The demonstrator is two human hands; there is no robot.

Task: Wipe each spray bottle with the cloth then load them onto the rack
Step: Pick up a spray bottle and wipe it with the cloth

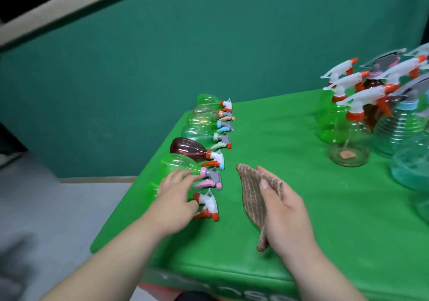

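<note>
Nearest green bottle (206,204), red-white trigger, lies on side under left grip (178,198). Left grip wide, fingers stretched flat over it, tips reaching pink-collared green bottle (176,164) just beyond. Five more lying bottles (197,135) run on ahead along bench (301,184) edge. Brown striped cloth (251,193) pinched under thumb of right grip (285,212), beside row. Upright bottles (348,138) stand well apart, ahead-right of right grip.

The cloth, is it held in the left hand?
No, the right hand holds the cloth; the left hand touches a green bottle.
</note>
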